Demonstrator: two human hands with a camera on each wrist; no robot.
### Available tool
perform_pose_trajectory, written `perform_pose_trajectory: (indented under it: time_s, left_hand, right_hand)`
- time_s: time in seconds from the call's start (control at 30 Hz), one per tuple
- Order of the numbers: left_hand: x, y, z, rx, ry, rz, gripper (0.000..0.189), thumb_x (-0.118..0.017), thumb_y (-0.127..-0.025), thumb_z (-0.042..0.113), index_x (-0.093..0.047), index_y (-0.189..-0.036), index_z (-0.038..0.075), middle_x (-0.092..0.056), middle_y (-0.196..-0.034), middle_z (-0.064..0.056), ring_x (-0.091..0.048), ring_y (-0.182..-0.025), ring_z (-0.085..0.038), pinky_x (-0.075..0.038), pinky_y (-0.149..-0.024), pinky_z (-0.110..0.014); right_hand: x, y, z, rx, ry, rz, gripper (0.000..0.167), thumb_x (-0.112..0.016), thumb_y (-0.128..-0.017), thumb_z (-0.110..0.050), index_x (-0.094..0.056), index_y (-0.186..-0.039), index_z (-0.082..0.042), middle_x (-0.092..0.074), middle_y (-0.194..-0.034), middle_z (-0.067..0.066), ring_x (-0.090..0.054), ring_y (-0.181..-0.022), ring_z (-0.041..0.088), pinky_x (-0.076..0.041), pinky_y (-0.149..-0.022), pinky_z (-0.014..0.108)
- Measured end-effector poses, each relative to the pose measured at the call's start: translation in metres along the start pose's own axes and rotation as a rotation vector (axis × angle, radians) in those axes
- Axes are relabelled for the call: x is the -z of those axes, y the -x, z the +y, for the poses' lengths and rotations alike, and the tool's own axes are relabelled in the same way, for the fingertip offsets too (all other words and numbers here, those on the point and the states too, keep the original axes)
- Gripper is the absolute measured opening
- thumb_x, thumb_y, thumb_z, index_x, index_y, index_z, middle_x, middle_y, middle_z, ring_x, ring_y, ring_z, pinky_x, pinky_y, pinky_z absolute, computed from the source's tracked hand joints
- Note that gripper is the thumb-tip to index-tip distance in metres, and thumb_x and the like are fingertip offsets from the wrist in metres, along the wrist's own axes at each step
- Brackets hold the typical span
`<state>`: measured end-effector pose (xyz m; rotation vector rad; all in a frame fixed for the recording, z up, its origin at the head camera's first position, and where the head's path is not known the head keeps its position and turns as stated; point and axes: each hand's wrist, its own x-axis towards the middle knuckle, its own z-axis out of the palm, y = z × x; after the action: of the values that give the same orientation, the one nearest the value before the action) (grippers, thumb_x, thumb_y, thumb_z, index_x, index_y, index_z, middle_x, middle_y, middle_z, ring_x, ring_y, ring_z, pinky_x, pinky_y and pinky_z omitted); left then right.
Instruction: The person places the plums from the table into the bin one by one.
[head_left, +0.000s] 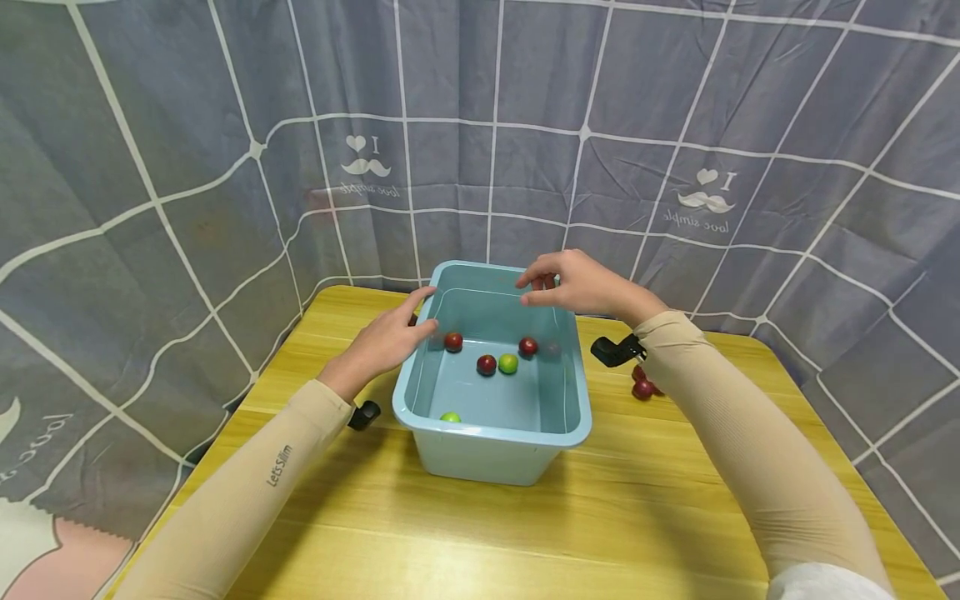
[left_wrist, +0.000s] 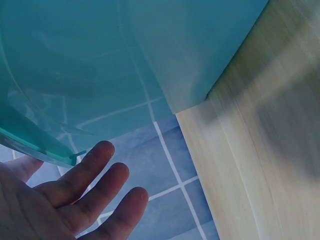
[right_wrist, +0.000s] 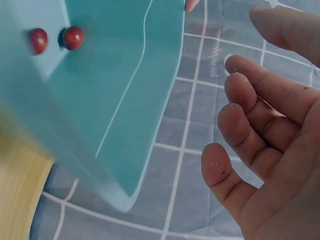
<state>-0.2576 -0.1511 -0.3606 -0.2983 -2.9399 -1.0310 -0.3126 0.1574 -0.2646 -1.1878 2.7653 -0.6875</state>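
A light blue plastic basin (head_left: pixel 491 433) stands on the table. Inside lie three small round dark red fruits (head_left: pixel 486 365), a green one (head_left: pixel 507 363) close by, and another green one (head_left: pixel 450 417) near the front wall. My left hand (head_left: pixel 386 337) rests at the basin's left rim, index finger and thumb on the edge. In the left wrist view its other fingers (left_wrist: pixel 117 175) extend loosely below the rim, outside the wall. Over the back right rim hovers my right hand (head_left: pixel 581 283), its fingers loosely bent with nothing between them. Two red fruits (right_wrist: pixel 73 38) show in the right wrist view.
Several dark red fruits (head_left: pixel 642 388) sit on the wooden table (head_left: pixel 480 537) to the right of the basin, partly hidden by the right forearm. A grey curtain (head_left: pixel 540 183) with white grid lines surrounds the table's back and sides.
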Motion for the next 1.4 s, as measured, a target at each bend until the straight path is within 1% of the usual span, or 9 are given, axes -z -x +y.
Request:
perform_pose_trajectory:
  time_s: [0.13, 0.27, 0.43, 0.6, 0.8, 1.0, 1.27, 1.4]
  left_hand:
    - [0.0, 0.0, 0.0, 0.003, 0.002, -0.002, 0.065, -0.042, -0.101, 0.053, -0.02, -0.16, 0.037, -0.061, -0.134, -0.014, -0.063, -0.114, -0.032, -0.049, -0.093, -0.056]
    - [0.001, 0.0, -0.001, 0.003, 0.002, 0.001, 0.065, -0.042, -0.102, 0.053, -0.02, -0.16, 0.037, -0.061, -0.133, -0.014, -0.063, -0.113, -0.032, -0.049, -0.092, -0.055]
    - [0.001, 0.0, -0.001, -0.001, 0.001, -0.003, 0.065, -0.042, -0.102, 0.053, -0.02, -0.16, 0.037, -0.061, -0.134, -0.014, -0.063, -0.114, -0.032, -0.048, -0.093, -0.055]
    - [0.001, 0.0, -0.002, 0.007, 0.004, -0.005, 0.065, -0.042, -0.102, 0.054, -0.019, -0.16, 0.037, -0.06, -0.135, -0.014, -0.062, -0.115, -0.033, -0.048, -0.094, -0.057]
    - [0.001, 0.0, -0.002, 0.007, 0.006, -0.004, 0.065, -0.042, -0.102, 0.053, -0.02, -0.16, 0.036, -0.061, -0.134, -0.014, -0.063, -0.114, -0.033, -0.048, -0.094, -0.056]
    - [0.001, 0.0, -0.002, 0.004, 0.01, -0.006, 0.065, -0.042, -0.102, 0.053, -0.02, -0.16, 0.037, -0.061, -0.134, -0.014, -0.063, -0.115, -0.032, -0.048, -0.095, -0.056]
    - [0.0, -0.001, 0.0, 0.004, 0.005, -0.003, 0.065, -0.042, -0.102, 0.053, -0.019, -0.16, 0.038, -0.061, -0.132, -0.014, -0.063, -0.113, -0.033, -0.048, -0.094, -0.056]
    - [0.0, 0.0, -0.001, 0.002, 0.006, -0.003, 0.064, -0.042, -0.102, 0.053, -0.019, -0.16, 0.038, -0.061, -0.133, -0.014, -0.063, -0.113, -0.033, -0.048, -0.093, -0.056]
  right_hand:
    - [0.001, 0.016, 0.005, 0.006, -0.024, 0.037, 0.026, -0.069, -0.096, -0.032, -0.074, -0.118, -0.019, -0.065, -0.094, -0.001, -0.055, -0.084, 0.018, -0.046, -0.072, 0.035]
    - [0.004, 0.031, 0.008, 0.005, -0.051, 0.06, 0.027, -0.07, -0.096, -0.031, -0.073, -0.119, -0.018, -0.066, -0.096, -0.001, -0.055, -0.082, 0.019, -0.047, -0.071, 0.034]
    - [0.006, 0.049, 0.016, -0.053, -0.092, 0.098, 0.025, -0.07, -0.096, -0.03, -0.073, -0.118, -0.02, -0.067, -0.097, -0.001, -0.056, -0.078, 0.022, -0.047, -0.068, 0.033]
    - [0.007, 0.064, 0.024, -0.108, -0.11, 0.149, 0.024, -0.069, -0.096, -0.03, -0.074, -0.118, -0.02, -0.066, -0.097, 0.0, -0.057, -0.084, 0.02, -0.048, -0.073, 0.032]
    - [0.007, 0.08, 0.036, -0.148, -0.138, 0.2, 0.022, -0.068, -0.097, -0.031, -0.074, -0.116, -0.021, -0.067, -0.097, 0.001, -0.059, -0.085, 0.022, -0.049, -0.074, 0.03]
    - [0.006, 0.097, 0.046, -0.213, -0.191, 0.238, 0.025, -0.067, -0.097, -0.036, -0.073, -0.118, -0.023, -0.066, -0.099, 0.002, -0.061, -0.086, 0.021, -0.051, -0.077, 0.029]
    - [0.004, 0.12, 0.059, -0.251, -0.256, 0.292, 0.027, -0.065, -0.099, -0.034, -0.072, -0.12, -0.02, -0.068, -0.107, 0.007, -0.063, -0.088, 0.018, -0.051, -0.076, 0.026]
    - [0.001, 0.129, 0.067, -0.27, -0.292, 0.306, 0.029, -0.064, -0.099, -0.033, -0.071, -0.123, -0.018, -0.069, -0.115, 0.003, -0.064, -0.093, 0.016, -0.052, -0.079, 0.026]
